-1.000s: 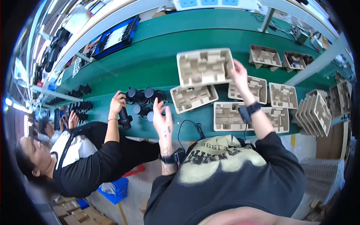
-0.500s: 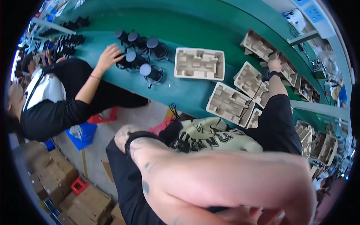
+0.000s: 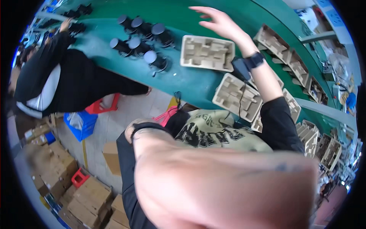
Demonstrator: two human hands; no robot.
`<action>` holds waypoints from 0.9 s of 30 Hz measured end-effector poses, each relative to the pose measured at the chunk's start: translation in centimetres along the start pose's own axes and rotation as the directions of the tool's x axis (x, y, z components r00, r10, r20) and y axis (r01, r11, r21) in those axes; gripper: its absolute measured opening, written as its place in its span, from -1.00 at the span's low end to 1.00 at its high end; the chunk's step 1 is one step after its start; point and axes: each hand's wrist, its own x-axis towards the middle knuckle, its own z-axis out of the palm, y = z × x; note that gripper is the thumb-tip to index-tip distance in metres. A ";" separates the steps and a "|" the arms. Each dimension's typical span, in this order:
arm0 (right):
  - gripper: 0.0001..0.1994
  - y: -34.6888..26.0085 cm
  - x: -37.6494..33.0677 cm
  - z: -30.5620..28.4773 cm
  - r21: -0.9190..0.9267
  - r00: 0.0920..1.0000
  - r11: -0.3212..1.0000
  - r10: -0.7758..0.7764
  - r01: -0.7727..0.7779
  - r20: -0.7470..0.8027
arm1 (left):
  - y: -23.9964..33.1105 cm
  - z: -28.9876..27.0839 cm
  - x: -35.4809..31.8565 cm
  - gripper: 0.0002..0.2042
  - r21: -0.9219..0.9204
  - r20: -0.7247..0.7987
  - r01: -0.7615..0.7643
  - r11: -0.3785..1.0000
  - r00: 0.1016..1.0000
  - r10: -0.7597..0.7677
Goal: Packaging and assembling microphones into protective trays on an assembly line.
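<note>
Since half a second ago our right hand [image 3: 220, 23] has left the trays off to the side and swung up over the worktop [image 3: 183, 82], while our left forearm goes on filling the near view.

Nearest to us, well on our side of the tray [image 3: 207, 52], that forearm crosses the picture with a dark band at the wrist. Only a sliver of the left hand [image 3: 130, 134] shows past the band, so we cannot tell whether its grip is closed or loose; nothing shows in it. Down on the floor, nearer to us than the tray and to its left, are cartons [image 3: 87, 198], a blue bin [image 3: 80, 123] and a red stool [image 3: 102, 107].

A second tray [image 3: 237, 96] lies at the worktop's edge, just on our side of the tray and to its right, with a small black device [image 3: 240, 69] and its cable between the two. The tray itself lies flat and empty. To its left stands a cluster of black parts [image 3: 142, 38], near it but apart. Farther left a co-worker [image 3: 57, 76] in black leans over the worktop.

Just beyond the tray's far right corner the right hand hovers, its grip spread wide, fingers apart, holding and touching nothing; a watch [image 3: 254, 60] sits on the wrist above the tray's right end. More trays [image 3: 284, 45] lie farther right.

We judge this a reach across the worktop with nothing yet taken. Taking up the tray would call for bringing that open hand back down to its rim and closing on it.
</note>
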 end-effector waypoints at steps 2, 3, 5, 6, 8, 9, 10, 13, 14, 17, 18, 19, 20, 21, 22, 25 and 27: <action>-0.34 -0.8 4.4 4.9 -0.273 0.974 0.937 -0.225 0.216 0.000 | 1.6 0.6 -0.9 -0.95 0.008 0.010 0.002 1.000 1.000 -0.002; -0.34 -0.3 6.2 6.9 -0.413 0.958 0.867 -0.278 0.280 0.065 | 2.1 1.0 -1.0 -0.96 0.010 0.028 0.001 1.000 1.000 -0.001; -0.40 1.9 7.9 11.2 -0.584 0.958 0.760 -0.206 0.286 0.201 | 2.7 1.5 -1.1 -0.98 0.000 0.076 0.001 1.000 0.997 -0.001; -0.45 1.8 8.3 12.2 -0.627 0.961 0.740 -0.093 0.243 0.262 | 2.8 1.6 -1.1 -0.98 -0.007 0.103 -0.005 1.000 0.995 0.006; -0.53 0.8 9.0 13.3 -0.585 0.960 0.784 -0.052 0.210 0.276 | 2.8 1.6 -1.0 -0.97 -0.033 0.162 -0.014 0.999 0.987 0.019; -0.61 0.3 8.8 13.0 -0.524 0.953 0.832 -0.019 0.183 0.303 | 2.7 1.5 -0.8 -0.96 -0.050 0.191 -0.018 0.999 0.981 0.027; -0.61 1.1 8.7 12.1 -0.541 0.960 0.826 0.001 0.158 0.282 | 2.6 1.4 -0.5 -0.95 -0.072 0.223 -0.014 0.997 0.974 0.030; -0.69 4.3 6.0 10.0 -0.464 0.980 0.863 -0.183 0.200 0.083 | 1.8 0.7 -0.3 -0.92 -0.184 0.302 0.036 0.982 0.953 0.022; -0.70 3.7 5.6 9.4 -0.426 0.966 0.885 -0.244 0.187 -0.082 | 2.3 1.4 -0.5 -0.91 -0.181 0.315 0.031 0.983 0.949 0.028; -0.67 1.6 -0.7 2.8 -0.240 0.854 0.970 -0.152 0.033 -0.497 | 4.1 0.8 -4.3 -0.97 0.460 0.193 -0.313 0.831 0.949 0.251; -0.66 1.9 -4.3 -0.1 0.034 0.799 0.996 0.083 -0.078 -0.596 | 3.8 -1.4 -4.9 -0.97 0.414 0.242 -0.334 0.846 0.937 0.252; -0.64 2.6 -8.0 -2.7 0.315 0.710 0.940 0.313 -0.135 -0.630 | 3.2 -4.1 -5.6 -0.95 0.835 0.166 -0.285 0.470 0.946 0.279; -0.62 3.7 -11.4 -5.3 0.416 0.554 0.883 0.463 -0.219 -0.692 | 2.7 -6.5 -6.2 -0.87 0.992 0.122 -0.108 -0.058 0.924 0.362; -0.59 4.8 -14.0 -7.5 0.483 0.425 0.847 0.529 -0.221 -0.734 | 2.0 -10.2 -7.9 -0.81 0.980 -0.184 0.199 0.005 0.896 0.405; -0.57 7.3 -16.6 -10.1 0.408 0.305 0.871 0.481 -0.275 -0.822 | 1.3 -14.0 -9.5 -0.74 0.875 -0.463 0.479 0.075 0.781 0.420; -0.56 14.9 -25.2 -16.4 0.145 0.260 0.864 0.299 -0.482 -0.918 | -3.1 -22.1 -14.4 -0.61 0.778 -0.399 0.471 -0.415 0.882 0.251; -0.57 19.0 -28.2 -17.6 -0.138 0.351 0.732 0.146 -0.667 -0.925 | -5.9 -24.7 -17.8 -0.58 0.679 -0.577 0.578 -0.453 0.801 0.157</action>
